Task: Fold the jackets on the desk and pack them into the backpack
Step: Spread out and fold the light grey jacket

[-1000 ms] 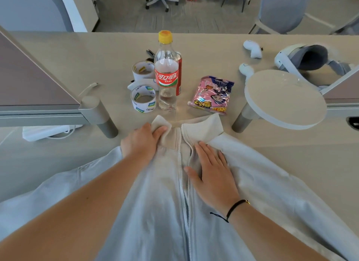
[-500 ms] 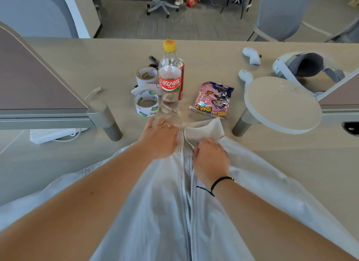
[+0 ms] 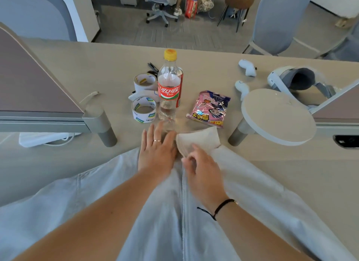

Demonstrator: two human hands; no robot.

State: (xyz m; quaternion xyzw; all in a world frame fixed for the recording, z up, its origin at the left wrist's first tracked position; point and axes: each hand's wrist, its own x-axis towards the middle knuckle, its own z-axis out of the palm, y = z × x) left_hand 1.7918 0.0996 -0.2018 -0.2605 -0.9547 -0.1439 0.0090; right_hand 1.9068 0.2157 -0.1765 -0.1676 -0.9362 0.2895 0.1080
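A pale grey zip-up jacket (image 3: 252,192) lies spread front-up on the desk (image 3: 97,66), its zipper running down the middle between my forearms. My left hand (image 3: 156,153) lies flat with straight fingers on the left side of the collar and covers it. My right hand (image 3: 202,169) rests on the lower edge of the cream right collar flap (image 3: 202,137); its fingers are loosely bent and its fingertips touch the cloth. The sleeves spread out to both sides. No backpack is in view.
Just beyond the collar stand a clear cola bottle (image 3: 169,89), two tape rolls (image 3: 144,110) and a pink snack bag (image 3: 210,109). A round white side shelf (image 3: 277,114) overhangs at right, with a headset (image 3: 297,79) and controllers behind. Desk dividers flank both sides.
My left hand has slid up over the left collar and flattened. My right hand gripped the right collar half a second ago and has since loosened. The view has tilted upward.
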